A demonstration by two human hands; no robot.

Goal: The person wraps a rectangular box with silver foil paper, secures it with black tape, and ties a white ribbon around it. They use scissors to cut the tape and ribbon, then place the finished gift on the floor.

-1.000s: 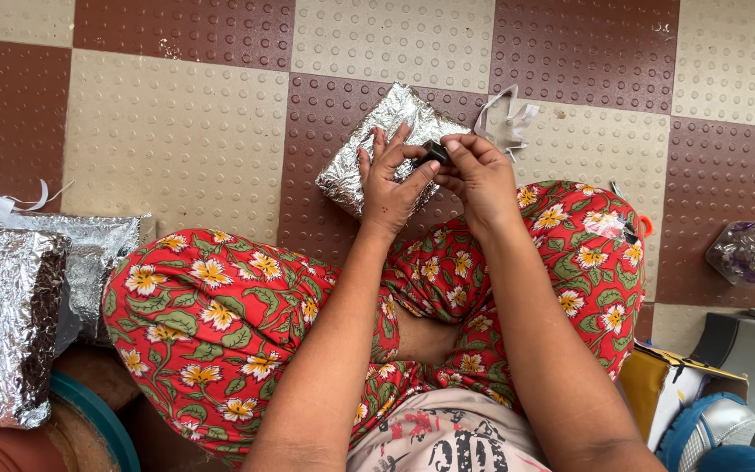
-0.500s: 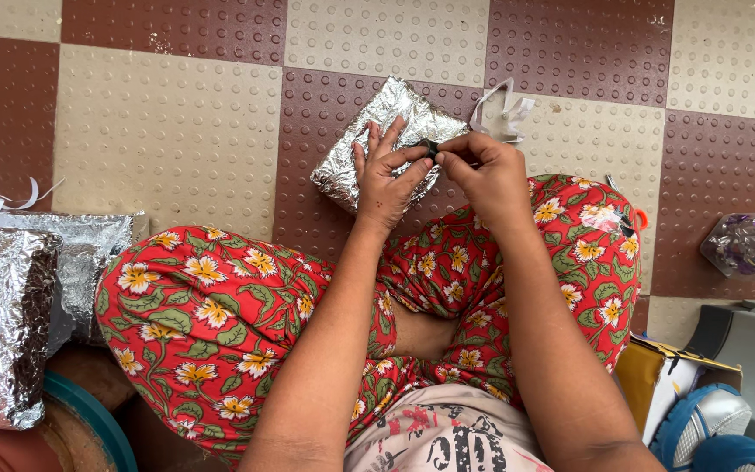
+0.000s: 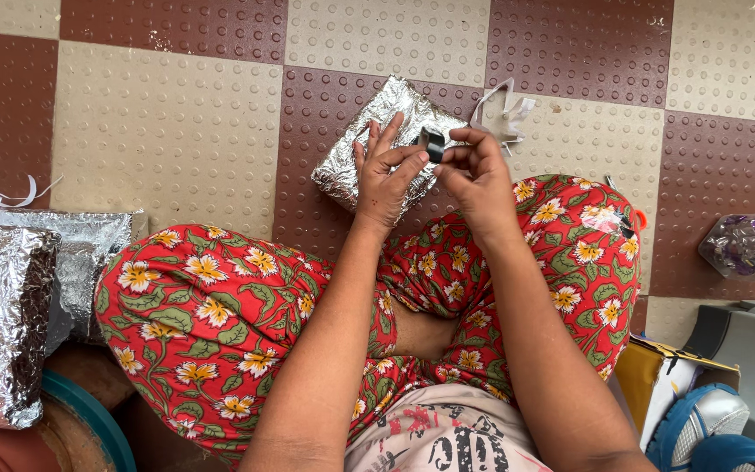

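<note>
Both hands, left hand (image 3: 384, 179) and right hand (image 3: 475, 170), pinch a small dark roll (image 3: 431, 144) above the light, crinkly foil-wrapped packet (image 3: 349, 162), best held by its edges.

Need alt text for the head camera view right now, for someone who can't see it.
Seen from above, a person sitting cross-legged on a checkered floor holds a small dark roll between the left hand and right hand, over a foil-wrapped packet. More foil-wrapped packets are stacked at the left edge.
</note>
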